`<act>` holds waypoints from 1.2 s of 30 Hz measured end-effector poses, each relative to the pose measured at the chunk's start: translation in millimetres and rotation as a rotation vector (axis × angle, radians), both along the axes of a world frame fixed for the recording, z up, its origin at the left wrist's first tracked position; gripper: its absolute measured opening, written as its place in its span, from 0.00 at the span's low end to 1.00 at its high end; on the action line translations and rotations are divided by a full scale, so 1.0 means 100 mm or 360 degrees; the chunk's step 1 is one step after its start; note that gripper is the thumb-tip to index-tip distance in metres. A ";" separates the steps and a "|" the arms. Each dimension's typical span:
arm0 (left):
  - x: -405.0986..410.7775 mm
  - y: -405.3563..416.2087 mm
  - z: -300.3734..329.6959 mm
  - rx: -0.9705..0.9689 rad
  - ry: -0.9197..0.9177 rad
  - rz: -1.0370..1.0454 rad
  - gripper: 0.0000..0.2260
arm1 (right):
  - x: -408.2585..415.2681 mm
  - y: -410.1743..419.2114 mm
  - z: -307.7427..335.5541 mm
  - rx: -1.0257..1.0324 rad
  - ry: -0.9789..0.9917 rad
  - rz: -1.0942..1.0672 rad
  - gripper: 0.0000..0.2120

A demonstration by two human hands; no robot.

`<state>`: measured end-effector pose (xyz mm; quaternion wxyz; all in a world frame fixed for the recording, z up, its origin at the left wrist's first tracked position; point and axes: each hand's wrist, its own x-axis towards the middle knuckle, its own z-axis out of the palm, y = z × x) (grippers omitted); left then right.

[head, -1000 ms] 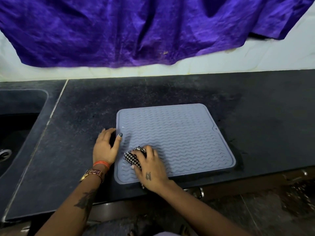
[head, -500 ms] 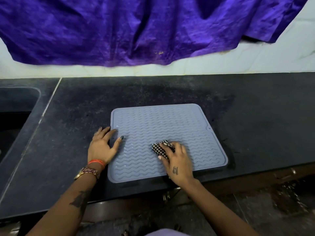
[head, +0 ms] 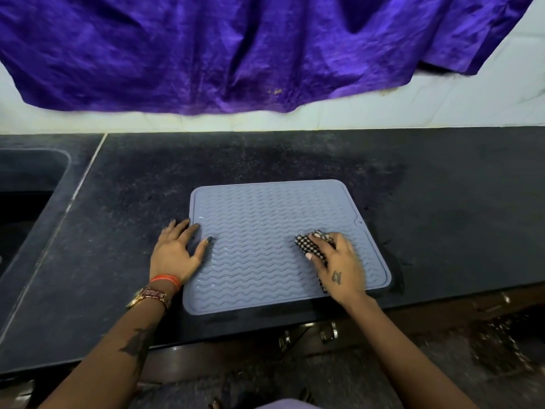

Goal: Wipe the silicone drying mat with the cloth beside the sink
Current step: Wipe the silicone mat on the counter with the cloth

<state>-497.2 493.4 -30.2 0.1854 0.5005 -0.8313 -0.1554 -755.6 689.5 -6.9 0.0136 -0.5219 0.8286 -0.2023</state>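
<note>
Nearest the camera: two bare forearms reach in from the bottom edge. The left forearm carries a dark tattoo, with a gold-toned watch [head: 150,296] and an orange band [head: 166,280] at the wrist.

Right hand [head: 339,265]: lies palm down on the mat's right half, with a small tattoo on its back. It presses a black-and-white checked cloth [head: 308,246] flat against the mat. The fingers bend over the bunched cloth and the thumb lies along its left edge. Cloth shows past the fingertips and under the heel of the hand. The hand is slightly blurred.

Left hand [head: 177,252]: flat, fingers spread and nearly straight, holding nothing. The palm and fingers rest on the counter just beside the mat's left edge; the thumb, with a dark nail, lies across onto the mat.

Silicone drying mat [head: 259,231]: pale grey-blue, a rounded-corner rectangle with a raised rim and rows of wavy ridges. A small notch with a hole sits on the right edge. It lies flat on the black speckled counter [head: 442,202], close to the front edge. Its long axis runs left to right, turned slightly so the right side sits lower in view.

Left, further back: a dark sink [head: 29,184], well apart from the mat.

Far: a white tiled wall [head: 413,113], with purple fabric [head: 236,48] hanging over it.
</note>
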 end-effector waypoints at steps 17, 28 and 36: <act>0.00 0.00 0.00 0.0002 0.0013 0.0008 0.36 | -0.58 0.27 0.04 -0.0051 0.0125 -0.0225 0.19; 0.00 0.00 0.00 0.0017 0.0023 0.0008 0.29 | -0.78 0.27 0.14 -0.0240 -0.0438 -0.0613 0.18; 0.01 0.00 0.00 0.0026 0.0032 0.0009 0.31 | -0.74 0.26 0.48 -0.1110 -0.2972 -0.0905 0.27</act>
